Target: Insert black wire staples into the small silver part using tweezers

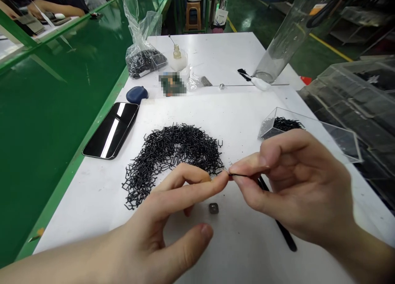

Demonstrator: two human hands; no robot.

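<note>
A thin black piece [237, 175] is pinched between the thumb and forefinger of my right hand [293, 185]. The forefinger of my left hand [173, 210] reaches out to the piece's near end and touches it or nearly so. My left thumb stands well apart, so that hand is open. Beyond my hands lies a curved heap of small bent black pieces [175, 148]. A slim black tool [286, 236] passes beneath my right hand; its middle is hidden, and whether the hand touches it I cannot tell. A small square grey metal part [213, 208] rests between my hands.
A clear plastic box [268, 129] with more black pieces stands behind my right hand. At left are a phone [111, 129] and a blue case [137, 94]. Farther back are a filled plastic bag [142, 61], a small bottle [177, 52] and a tall clear bottle [284, 37].
</note>
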